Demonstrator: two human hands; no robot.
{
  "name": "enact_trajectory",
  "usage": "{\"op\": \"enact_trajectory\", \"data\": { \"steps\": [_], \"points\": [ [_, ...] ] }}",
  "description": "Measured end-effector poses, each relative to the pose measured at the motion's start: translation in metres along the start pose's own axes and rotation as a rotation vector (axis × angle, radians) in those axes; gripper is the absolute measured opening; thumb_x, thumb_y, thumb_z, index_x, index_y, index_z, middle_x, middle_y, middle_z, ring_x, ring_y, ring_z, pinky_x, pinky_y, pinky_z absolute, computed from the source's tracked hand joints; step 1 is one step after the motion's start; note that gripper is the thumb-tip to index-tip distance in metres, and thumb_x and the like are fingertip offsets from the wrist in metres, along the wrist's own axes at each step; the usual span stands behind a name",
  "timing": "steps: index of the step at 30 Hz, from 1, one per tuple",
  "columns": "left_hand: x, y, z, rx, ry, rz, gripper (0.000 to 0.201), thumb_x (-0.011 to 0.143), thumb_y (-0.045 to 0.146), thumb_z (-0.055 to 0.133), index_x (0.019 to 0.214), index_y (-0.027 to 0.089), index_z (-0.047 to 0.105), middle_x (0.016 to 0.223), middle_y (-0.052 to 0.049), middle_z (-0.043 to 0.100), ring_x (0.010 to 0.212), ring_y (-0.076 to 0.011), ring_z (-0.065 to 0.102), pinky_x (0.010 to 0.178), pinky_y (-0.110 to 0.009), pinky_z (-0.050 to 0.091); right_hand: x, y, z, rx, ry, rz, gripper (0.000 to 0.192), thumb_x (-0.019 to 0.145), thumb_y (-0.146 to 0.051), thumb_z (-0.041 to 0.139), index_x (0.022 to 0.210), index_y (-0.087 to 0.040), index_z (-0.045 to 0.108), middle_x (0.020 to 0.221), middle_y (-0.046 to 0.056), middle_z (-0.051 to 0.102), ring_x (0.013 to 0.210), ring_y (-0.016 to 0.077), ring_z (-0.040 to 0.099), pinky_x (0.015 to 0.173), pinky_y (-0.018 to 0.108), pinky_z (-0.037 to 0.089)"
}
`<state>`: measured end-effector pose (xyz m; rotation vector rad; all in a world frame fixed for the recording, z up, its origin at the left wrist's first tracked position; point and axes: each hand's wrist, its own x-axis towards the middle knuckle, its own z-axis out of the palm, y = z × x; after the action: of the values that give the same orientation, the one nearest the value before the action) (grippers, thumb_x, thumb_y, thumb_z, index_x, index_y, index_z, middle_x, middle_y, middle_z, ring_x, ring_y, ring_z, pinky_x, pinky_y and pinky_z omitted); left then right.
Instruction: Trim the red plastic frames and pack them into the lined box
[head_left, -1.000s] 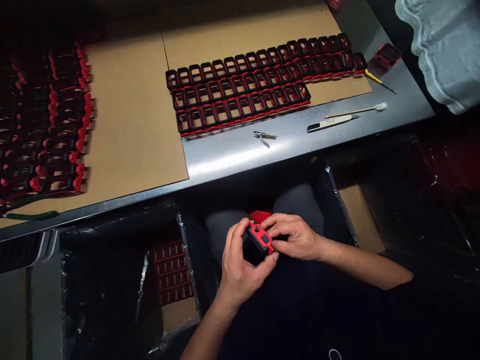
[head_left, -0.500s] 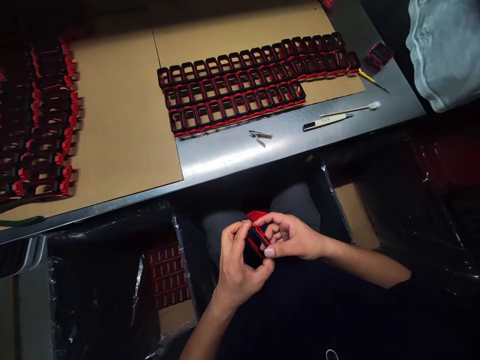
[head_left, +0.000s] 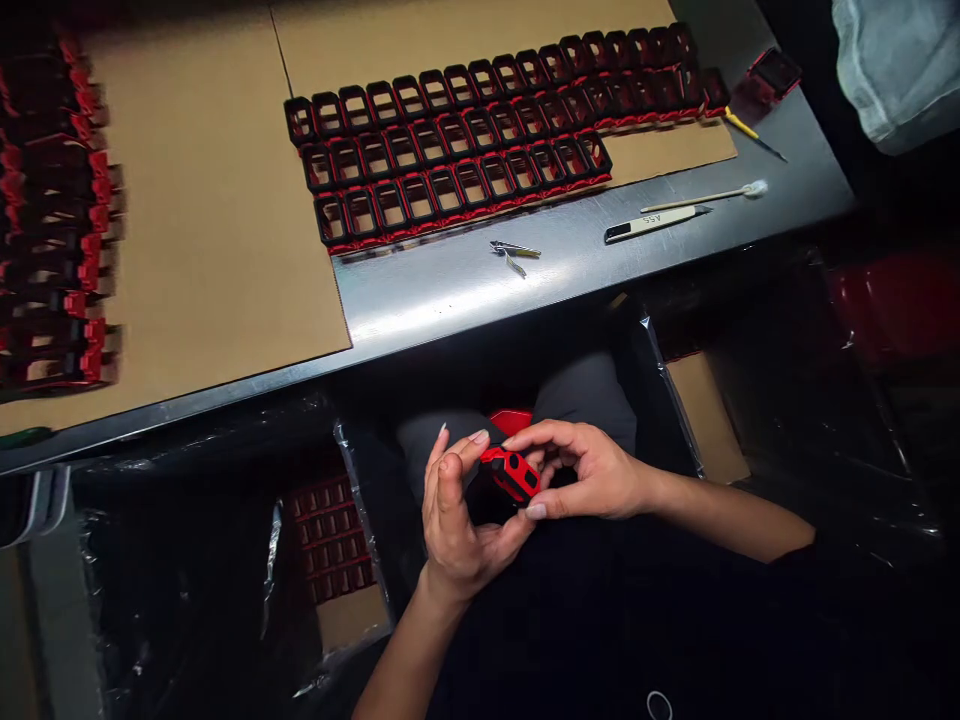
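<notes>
Both of my hands meet over my lap, below the table edge; my left hand cups from beneath with its fingers curled up, and my right hand pinches from the side, so together they hold one red and black plastic frame tilted between the fingertips; just behind it a second red piece lies on my grey trouser leg; lower left of my hands a plastic-lined carton holds more red parts; beyond my knees runs the steel table; on its bare metal lie small tweezers, a white craft knife and a cotton swab; farther back, three rows of frames stand on cardboard; another stack of frames sits at far left.
</notes>
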<state>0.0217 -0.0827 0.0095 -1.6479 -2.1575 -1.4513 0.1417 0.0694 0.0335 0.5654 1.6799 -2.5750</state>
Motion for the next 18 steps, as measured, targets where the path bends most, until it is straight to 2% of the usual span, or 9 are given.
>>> {"op": "enact_trajectory", "data": {
  "steps": [3,8,14,18],
  "points": [
    [-0.0019,0.0002,0.0015,0.004,-0.003,-0.025,0.107,0.077,0.041,0.079,0.157,0.018,0.012,0.118,-0.016,0.067,0.107,-0.0296,0.069,0.103,-0.067,0.045,-0.0001,-0.002,0.0003,-0.08,0.005,-0.022,0.058,0.07,-0.026,0.085,0.123,-0.018,0.063,0.088,0.001,0.067,0.075,0.0116,0.065,0.071,0.026,0.056],
    [-0.0024,0.0025,0.0016,0.01,-0.019,-0.066,0.106,0.076,0.04,0.078,0.157,0.02,0.012,0.117,-0.014,0.068,0.106,-0.0292,0.07,0.103,-0.066,0.046,0.0016,0.0011,-0.0015,-0.058,0.029,0.033,0.06,0.069,-0.029,0.086,0.123,-0.017,0.062,0.078,-0.004,0.061,0.066,0.0073,0.059,0.064,0.02,0.051],
    [-0.003,0.0027,0.0025,-0.009,-0.02,-0.095,0.104,0.074,0.031,0.078,0.156,0.015,0.016,0.114,-0.014,0.068,0.105,-0.0299,0.07,0.104,-0.066,0.046,0.0022,0.0021,-0.0023,-0.048,0.034,0.075,0.063,0.069,-0.03,0.086,0.125,-0.017,0.061,0.075,-0.005,0.057,0.062,0.0052,0.054,0.061,0.018,0.046],
    [-0.0042,0.0024,0.0033,0.002,-0.013,-0.11,0.1,0.076,0.039,0.075,0.155,0.014,0.019,0.113,-0.014,0.067,0.104,-0.0305,0.07,0.102,-0.065,0.047,0.0021,0.002,-0.0031,-0.04,0.018,0.075,0.061,0.071,-0.033,0.085,0.125,-0.017,0.061,0.077,-0.005,0.057,0.063,0.0057,0.054,0.062,0.02,0.046]
  ]
}}
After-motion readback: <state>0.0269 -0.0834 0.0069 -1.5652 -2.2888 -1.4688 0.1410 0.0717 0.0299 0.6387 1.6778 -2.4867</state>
